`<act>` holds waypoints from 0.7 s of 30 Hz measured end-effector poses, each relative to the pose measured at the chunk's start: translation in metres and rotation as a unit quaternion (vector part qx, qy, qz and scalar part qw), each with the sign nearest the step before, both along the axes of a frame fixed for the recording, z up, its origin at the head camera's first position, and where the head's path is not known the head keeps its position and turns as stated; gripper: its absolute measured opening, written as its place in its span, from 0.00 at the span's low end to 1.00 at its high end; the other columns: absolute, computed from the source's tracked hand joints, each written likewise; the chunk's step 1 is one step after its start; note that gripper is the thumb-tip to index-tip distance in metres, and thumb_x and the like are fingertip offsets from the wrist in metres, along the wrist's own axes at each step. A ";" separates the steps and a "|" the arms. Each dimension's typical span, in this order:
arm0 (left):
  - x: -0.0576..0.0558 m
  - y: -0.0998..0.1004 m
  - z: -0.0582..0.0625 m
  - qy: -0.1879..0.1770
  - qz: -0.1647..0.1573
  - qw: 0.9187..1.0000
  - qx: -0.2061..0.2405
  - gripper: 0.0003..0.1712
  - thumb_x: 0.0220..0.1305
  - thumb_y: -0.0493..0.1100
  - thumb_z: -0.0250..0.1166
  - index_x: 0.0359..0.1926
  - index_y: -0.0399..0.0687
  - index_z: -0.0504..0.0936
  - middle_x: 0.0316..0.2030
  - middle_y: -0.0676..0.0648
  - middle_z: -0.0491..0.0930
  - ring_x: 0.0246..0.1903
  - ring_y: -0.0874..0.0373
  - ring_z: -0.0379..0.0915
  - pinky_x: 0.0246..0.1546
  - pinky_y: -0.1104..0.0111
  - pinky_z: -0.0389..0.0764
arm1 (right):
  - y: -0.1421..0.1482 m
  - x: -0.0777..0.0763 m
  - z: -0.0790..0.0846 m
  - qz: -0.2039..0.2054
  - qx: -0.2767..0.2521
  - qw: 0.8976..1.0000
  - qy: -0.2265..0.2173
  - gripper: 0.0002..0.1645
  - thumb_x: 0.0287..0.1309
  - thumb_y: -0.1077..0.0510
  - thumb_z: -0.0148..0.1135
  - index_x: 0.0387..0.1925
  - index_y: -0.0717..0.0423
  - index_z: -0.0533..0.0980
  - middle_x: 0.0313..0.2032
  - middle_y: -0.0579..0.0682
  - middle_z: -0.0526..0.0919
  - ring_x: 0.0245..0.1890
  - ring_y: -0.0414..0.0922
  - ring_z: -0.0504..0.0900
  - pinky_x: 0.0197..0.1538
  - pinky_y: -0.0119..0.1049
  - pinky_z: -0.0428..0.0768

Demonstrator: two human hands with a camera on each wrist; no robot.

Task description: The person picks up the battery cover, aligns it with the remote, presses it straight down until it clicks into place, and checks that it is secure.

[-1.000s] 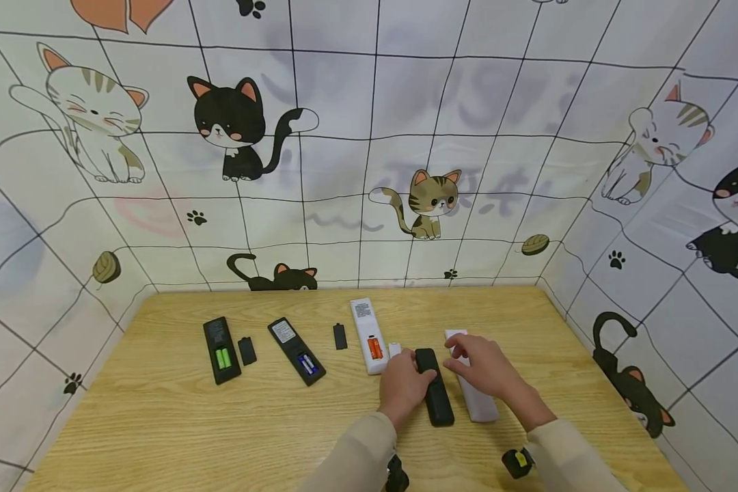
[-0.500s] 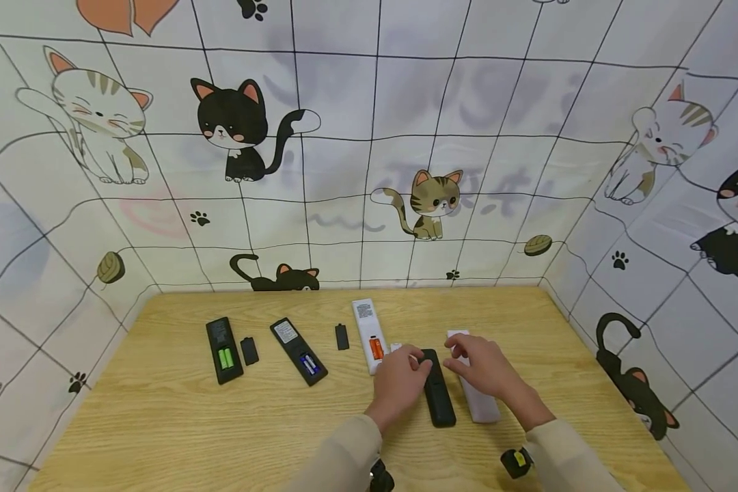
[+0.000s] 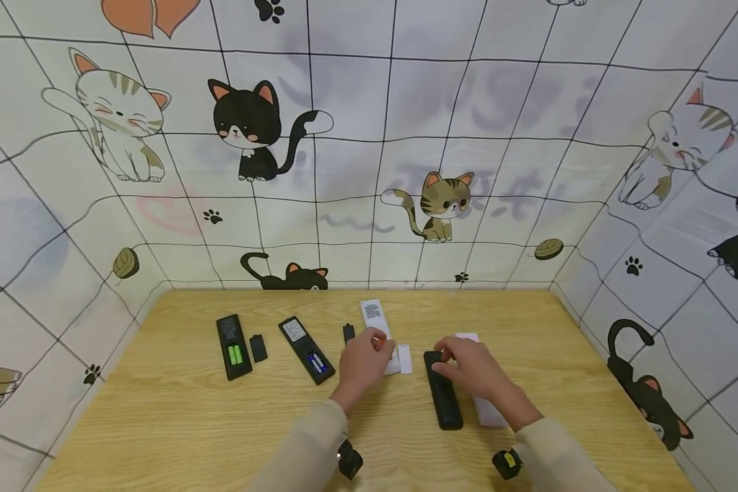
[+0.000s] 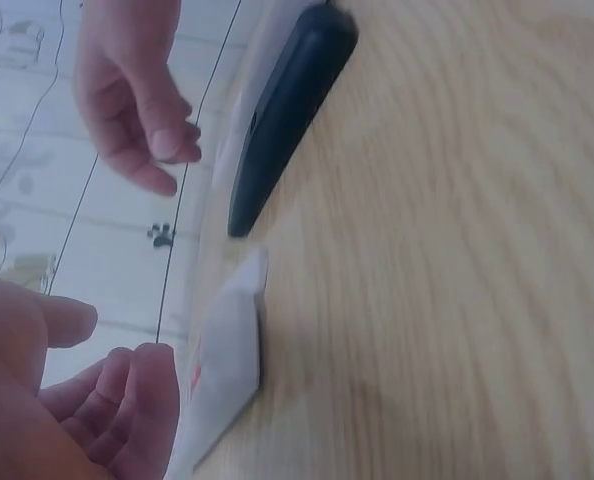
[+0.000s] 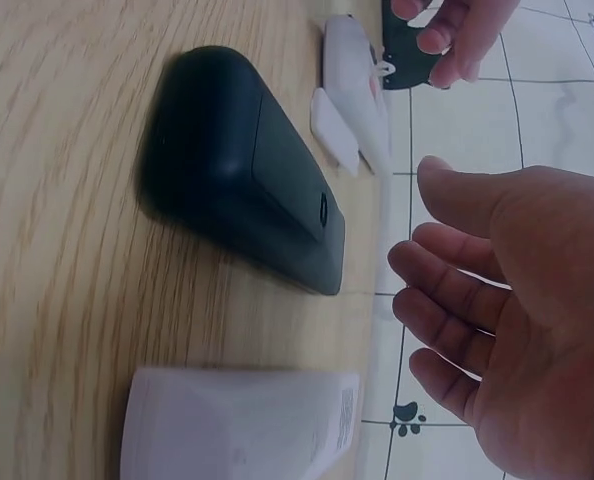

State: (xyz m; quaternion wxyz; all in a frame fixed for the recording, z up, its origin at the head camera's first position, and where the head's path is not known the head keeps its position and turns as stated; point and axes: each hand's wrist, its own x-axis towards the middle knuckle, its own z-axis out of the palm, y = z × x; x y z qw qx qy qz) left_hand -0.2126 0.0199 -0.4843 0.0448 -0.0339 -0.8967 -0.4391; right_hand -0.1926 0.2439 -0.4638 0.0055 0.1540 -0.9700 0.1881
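My left hand (image 3: 361, 361) hovers over the white remote control (image 3: 374, 313) with orange batteries, hiding part of it. In the left wrist view, thumb and fingers are apart with nothing between them. A white battery cover (image 3: 404, 359) lies right beside that remote. My right hand (image 3: 472, 369) is above the top end of a black remote control (image 3: 446, 404), which lies with its battery cover on. Its loosely bent fingers (image 5: 447, 285) hold nothing in the right wrist view. Another white remote control (image 3: 489, 413) lies to the right, partly hidden under the right hand and wrist.
To the left lie two black remote controls, one with green batteries (image 3: 234, 348) and one with blue batteries (image 3: 307, 350). A small black cover (image 3: 258, 348) and another dark cover (image 3: 348, 333) lie near them. A cat-print cloth (image 3: 344, 157) surrounds the wooden table (image 3: 221, 437).
My left hand has left the black remote and moved left over the white remote with orange batteries, uncovering the white battery cover. The right hand stays nearly in place. The head view has shifted slightly.
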 end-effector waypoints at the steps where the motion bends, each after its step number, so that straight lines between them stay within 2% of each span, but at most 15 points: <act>1: -0.002 -0.003 0.000 -0.006 0.005 1.000 -0.001 0.13 0.63 0.54 0.64 0.42 0.52 0.83 0.27 0.55 0.81 0.21 0.64 0.71 0.22 0.70 0.69 | -0.003 0.000 0.001 0.002 -0.001 1.000 -0.001 0.18 0.59 0.51 0.67 0.49 0.55 0.78 0.33 0.43 0.82 0.35 0.42 0.78 0.42 0.43 0.75; 6: -0.011 -0.018 -0.001 -0.037 0.027 0.999 -0.011 0.16 0.64 0.55 0.64 0.45 0.51 0.82 0.30 0.52 0.82 0.24 0.60 0.73 0.25 0.68 0.71 | -0.015 -0.001 0.004 0.002 0.018 1.000 0.000 0.18 0.58 0.52 0.68 0.48 0.54 0.79 0.32 0.42 0.81 0.32 0.39 0.75 0.40 0.42 0.75; 10: -0.015 -0.025 -0.002 -0.055 0.039 0.997 -0.022 0.17 0.64 0.55 0.63 0.47 0.52 0.81 0.33 0.51 0.82 0.27 0.59 0.74 0.27 0.67 0.72 | -0.021 -0.004 0.001 0.003 0.040 0.999 0.005 0.19 0.57 0.51 0.69 0.49 0.53 0.79 0.33 0.44 0.82 0.34 0.41 0.78 0.43 0.46 0.75; 21: -0.016 -0.028 -0.006 -0.082 0.026 0.996 -0.017 0.20 0.65 0.54 0.63 0.50 0.46 0.79 0.36 0.48 0.82 0.27 0.58 0.75 0.30 0.65 0.73 | -0.030 -0.015 -0.010 0.014 0.083 0.996 0.012 0.22 0.57 0.47 0.68 0.50 0.51 0.78 0.40 0.48 0.83 0.43 0.47 0.79 0.52 0.53 0.72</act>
